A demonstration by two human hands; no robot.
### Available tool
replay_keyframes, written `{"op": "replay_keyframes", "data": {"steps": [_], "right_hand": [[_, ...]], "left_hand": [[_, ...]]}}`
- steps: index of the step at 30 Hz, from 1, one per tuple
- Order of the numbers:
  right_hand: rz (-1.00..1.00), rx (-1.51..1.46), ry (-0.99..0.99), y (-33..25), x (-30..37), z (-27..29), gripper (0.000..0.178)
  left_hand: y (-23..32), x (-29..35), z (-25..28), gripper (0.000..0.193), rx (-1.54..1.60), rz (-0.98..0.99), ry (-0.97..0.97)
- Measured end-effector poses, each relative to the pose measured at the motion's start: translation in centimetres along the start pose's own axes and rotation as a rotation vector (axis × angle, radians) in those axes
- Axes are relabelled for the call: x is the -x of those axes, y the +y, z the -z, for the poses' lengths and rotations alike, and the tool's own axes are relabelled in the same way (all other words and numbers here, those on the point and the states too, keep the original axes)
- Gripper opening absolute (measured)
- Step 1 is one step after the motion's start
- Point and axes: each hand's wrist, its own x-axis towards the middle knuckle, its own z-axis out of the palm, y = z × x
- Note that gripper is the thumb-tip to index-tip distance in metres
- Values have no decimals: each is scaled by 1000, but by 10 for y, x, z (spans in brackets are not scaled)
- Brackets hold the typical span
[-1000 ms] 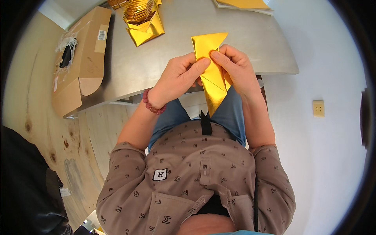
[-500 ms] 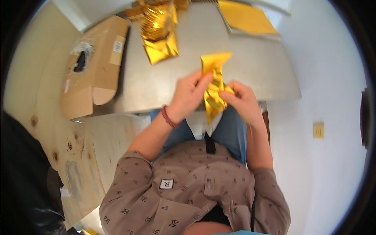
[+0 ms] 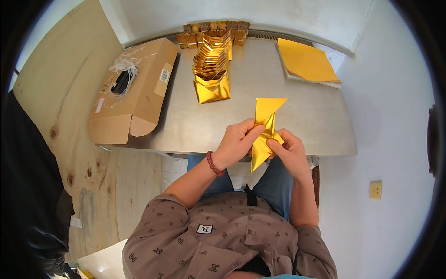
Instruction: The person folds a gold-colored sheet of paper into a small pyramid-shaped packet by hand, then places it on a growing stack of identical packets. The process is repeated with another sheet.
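Note:
Between my hands, above the table's front edge, is a sheet of gold foil paper (image 3: 268, 110) folded into a pinwheel-like shape with pointed corners. My left hand (image 3: 241, 142) pinches its left side, thumb on top. On the right side, my right hand (image 3: 289, 153) grips a folded flap between thumb and fingers. The fingers under the paper are partly hidden. Farther off on the table lies an overlapping row of folded gold paper pieces (image 3: 213, 91), nearest to my left hand.
A cardboard box (image 3: 149, 100) with white stringy packing and a black object stands at the left of the metal table (image 3: 186, 132). Bundled brown-gold pieces (image 3: 239, 36) line the back. Flat gold paper sheets (image 3: 309, 60) are stacked at the back right. White walls stand behind and to the right.
The whole view has shifted, so the table and my hands sit lower in the picture. My hands still hold the gold paper, whose folds now look flatter and more sharply pointed.

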Motion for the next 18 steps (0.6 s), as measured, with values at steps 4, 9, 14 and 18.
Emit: {"op": "replay_keyframes", "data": {"steps": [4, 9, 14, 18], "right_hand": [[-10, -50, 24, 0, 2, -2, 13], [-33, 5, 6, 1, 3, -1, 11], [-31, -66, 24, 4, 2, 2, 11], [-31, -91, 27, 2, 2, 3, 12]], "left_hand": [[-1, -2, 0, 27, 66, 6, -15], [-8, -2, 1, 25, 22, -26, 1], [-8, -3, 2, 22, 132, 36, -38], [-4, -2, 5, 27, 66, 43, -168]]}}
